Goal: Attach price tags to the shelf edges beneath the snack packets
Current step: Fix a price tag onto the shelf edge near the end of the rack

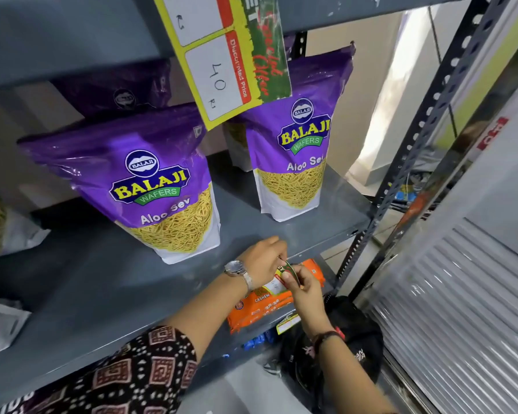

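Note:
Two purple Aloo Sev snack packets (168,186) (296,144) stand upright on the grey shelf (87,288). Both my hands hold a small price tag (281,279) at the shelf's front edge, below and right of the near packet. My left hand (263,258), with a wristwatch, pinches the tag's top. My right hand (304,286) grips its lower part. A large yellow price tag (219,73) marked 40 hangs from the shelf edge above.
Orange cashew biscuit packs (260,309) lie on the lower shelf, with another small yellow tag (287,322) on that edge. A black bag (356,345) sits below. The perforated shelf upright (416,138) and a metal shutter (461,309) stand at the right.

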`<state>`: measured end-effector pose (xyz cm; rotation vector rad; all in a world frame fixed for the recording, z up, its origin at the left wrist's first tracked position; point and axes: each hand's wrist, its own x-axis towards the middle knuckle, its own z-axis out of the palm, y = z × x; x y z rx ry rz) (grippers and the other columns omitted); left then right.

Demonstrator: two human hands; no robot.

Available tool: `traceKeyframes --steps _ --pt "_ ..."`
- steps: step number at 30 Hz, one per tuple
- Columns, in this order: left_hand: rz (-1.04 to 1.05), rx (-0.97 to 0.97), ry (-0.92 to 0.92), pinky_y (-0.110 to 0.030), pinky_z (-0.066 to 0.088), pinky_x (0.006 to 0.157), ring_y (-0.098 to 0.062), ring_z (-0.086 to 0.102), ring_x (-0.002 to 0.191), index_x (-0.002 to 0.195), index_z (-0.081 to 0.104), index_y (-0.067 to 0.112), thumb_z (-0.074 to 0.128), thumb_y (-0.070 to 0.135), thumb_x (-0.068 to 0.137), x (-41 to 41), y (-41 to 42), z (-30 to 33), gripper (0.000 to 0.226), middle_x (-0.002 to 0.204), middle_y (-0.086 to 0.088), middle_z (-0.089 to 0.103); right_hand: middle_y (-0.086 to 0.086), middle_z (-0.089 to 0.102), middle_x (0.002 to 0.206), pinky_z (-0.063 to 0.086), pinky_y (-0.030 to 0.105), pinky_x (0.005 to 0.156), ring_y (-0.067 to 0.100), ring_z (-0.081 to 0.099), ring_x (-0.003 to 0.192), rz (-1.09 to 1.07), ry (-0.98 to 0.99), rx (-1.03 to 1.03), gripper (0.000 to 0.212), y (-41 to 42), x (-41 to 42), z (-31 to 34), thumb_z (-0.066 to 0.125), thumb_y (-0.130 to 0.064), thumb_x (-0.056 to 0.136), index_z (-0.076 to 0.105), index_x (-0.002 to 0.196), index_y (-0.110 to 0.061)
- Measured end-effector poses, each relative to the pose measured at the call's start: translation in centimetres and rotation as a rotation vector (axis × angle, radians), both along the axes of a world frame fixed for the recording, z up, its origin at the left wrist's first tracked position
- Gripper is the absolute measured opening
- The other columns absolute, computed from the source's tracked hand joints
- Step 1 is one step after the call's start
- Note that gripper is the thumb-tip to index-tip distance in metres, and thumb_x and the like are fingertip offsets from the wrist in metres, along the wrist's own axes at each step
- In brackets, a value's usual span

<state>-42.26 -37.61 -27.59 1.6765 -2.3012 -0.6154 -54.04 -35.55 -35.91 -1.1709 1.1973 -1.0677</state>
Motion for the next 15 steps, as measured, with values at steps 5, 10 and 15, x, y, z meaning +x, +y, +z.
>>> traceKeyframes --steps 5,10,15 --pt "0.113 -0.096 0.022 -0.032 0.042 0.069 -0.032 0.06 0.073 0.069 0.055 0.005 0.058 0.005 0.076 1.9 2.4 -1.1 0.007 0.076 -0.015 0.066 0.001 0.051 0.078 0.036 0.013 0.068 0.016 0.05 0.079 0.19 0.387 -0.188 0.019 -1.0 -1.6 2.3 0.062 -0.013 0.082 0.055 0.07 -0.026" --pt "0.214 -0.107 0.024 -0.035 0.04 0.079 -0.03 0.058 0.076 0.067 0.057 0.005 0.058 0.005 0.077 1.9 3.5 -2.0 0.009 0.074 -0.013 0.067 0.0 0.052 0.084 0.04 0.022 0.066 0.019 0.054 0.081 0.197 0.571 -0.24 0.007 -1.1 -1.6 3.0 0.066 -0.007 0.078 0.063 0.077 -0.013" --pt "0.296 -0.1 0.042 -0.031 0.034 0.075 -0.03 0.057 0.081 0.071 0.058 0.003 0.056 0.005 0.079 1.1 3.5 -1.8 0.008 0.082 -0.015 0.067 -0.003 0.057 0.08 0.035 0.008 0.062 0.013 0.053 0.077 0.087 0.585 -0.236 0.015 -1.1 -1.6 3.5 0.072 -0.011 0.074 0.06 0.082 -0.013"
